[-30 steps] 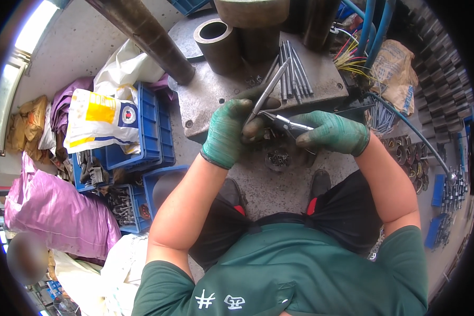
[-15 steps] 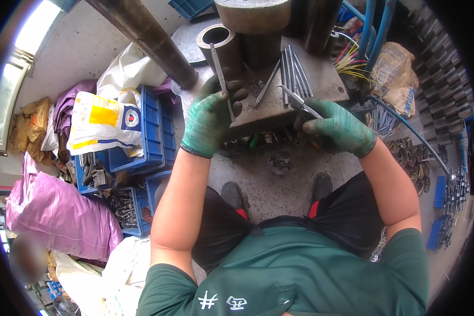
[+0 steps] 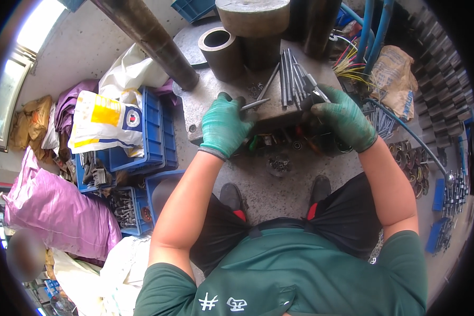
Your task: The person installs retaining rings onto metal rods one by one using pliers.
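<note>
My left hand (image 3: 224,124), in a green glove with dark fingers, is closed around a thin metal rod (image 3: 257,104). The rod's tapered end sticks out to the right, above the near edge of the steel block (image 3: 208,87). My right hand (image 3: 346,117), gloved alike, grips a silver caliper (image 3: 312,83) that slants up and leftward. Several long metal rods (image 3: 287,79) lie side by side on the block, just beyond and left of the caliper. Small metal rings (image 3: 256,89) lie left of these rods. My fingers hide part of the held rod and the caliper.
A thick hollow cylinder (image 3: 217,55) and a round steel block (image 3: 254,18) stand at the back. Steel columns (image 3: 152,45) rise beside them. Blue crates (image 3: 160,129) with sacks and metal parts are on the left. Wires, hoses and a paper sack (image 3: 394,79) are at right.
My left hand has moved right and turned, so its rod swings from near upright to pointing right. My right hand has shifted slightly right and up, bringing the caliper beside the rods.
</note>
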`<state>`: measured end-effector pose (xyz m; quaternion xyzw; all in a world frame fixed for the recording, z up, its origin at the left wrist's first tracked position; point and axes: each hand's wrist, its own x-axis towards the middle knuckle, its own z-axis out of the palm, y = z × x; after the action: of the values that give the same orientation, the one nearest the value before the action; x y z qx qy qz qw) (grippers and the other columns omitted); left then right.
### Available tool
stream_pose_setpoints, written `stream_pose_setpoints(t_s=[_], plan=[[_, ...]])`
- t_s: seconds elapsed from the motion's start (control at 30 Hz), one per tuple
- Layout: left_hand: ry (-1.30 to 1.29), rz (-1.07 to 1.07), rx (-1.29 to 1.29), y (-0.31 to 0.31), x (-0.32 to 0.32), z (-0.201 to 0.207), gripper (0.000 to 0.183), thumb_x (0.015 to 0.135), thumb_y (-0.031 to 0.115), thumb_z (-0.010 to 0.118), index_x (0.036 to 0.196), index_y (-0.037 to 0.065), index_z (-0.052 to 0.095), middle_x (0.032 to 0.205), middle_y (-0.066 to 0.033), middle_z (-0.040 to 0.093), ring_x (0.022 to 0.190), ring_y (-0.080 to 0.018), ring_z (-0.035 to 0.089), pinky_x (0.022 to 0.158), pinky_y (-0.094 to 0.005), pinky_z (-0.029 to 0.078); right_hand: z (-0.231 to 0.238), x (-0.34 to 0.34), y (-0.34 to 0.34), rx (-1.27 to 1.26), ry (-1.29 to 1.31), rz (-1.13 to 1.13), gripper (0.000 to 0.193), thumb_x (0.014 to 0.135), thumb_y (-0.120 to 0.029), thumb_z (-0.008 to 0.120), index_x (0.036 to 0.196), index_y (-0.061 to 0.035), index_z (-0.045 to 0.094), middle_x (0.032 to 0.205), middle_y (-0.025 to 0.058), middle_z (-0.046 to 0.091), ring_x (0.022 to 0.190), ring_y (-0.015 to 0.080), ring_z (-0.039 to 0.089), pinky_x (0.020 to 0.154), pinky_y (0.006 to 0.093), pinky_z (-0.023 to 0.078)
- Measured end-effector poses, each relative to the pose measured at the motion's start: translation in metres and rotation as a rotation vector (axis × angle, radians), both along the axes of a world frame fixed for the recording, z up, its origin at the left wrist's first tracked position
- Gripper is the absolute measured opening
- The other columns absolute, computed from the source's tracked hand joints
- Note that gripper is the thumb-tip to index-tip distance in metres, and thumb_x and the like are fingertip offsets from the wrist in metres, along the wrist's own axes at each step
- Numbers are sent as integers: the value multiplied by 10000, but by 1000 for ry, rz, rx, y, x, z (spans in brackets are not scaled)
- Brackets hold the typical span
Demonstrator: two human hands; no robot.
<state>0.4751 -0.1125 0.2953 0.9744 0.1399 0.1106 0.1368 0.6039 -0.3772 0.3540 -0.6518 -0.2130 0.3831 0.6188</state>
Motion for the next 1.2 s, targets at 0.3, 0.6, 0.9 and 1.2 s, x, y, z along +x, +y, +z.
stream_pose_setpoints(t_s=[0.3,0.6,0.9,1.2], plan=[[-187,-196,89,-14,-16,-25,281,723,73,841,986,130,760,992,-115,661,857,-351,693,742,-453,580,2,5,-1,206,193,-146,502,980,-160,620,1443,16,541,1145,123,736,1023,198,710,933,328,551],[-388,-2,-789,-25,-6,-23,122,998,58,670,1111,31,633,963,-100,732,731,-151,631,647,-332,562,-2,3,-3,-71,-261,91,701,888,-126,688,1541,18,478,1250,114,675,1111,182,663,976,281,516],[-170,255,-1926,-14,-3,-7,92,962,167,641,980,110,571,745,-64,628,538,-112,452,506,-255,433,-11,-24,18,-237,-1489,65,642,744,-58,796,1375,-129,694,1146,130,709,1004,357,662,886,440,565],[-133,231,-2070,-6,-7,-14,65,985,173,629,975,117,597,716,-8,537,564,-103,454,504,-255,395,-14,-30,27,-218,-1507,83,593,777,-113,825,1358,-141,709,1117,110,715,1001,331,666,870,433,564]])
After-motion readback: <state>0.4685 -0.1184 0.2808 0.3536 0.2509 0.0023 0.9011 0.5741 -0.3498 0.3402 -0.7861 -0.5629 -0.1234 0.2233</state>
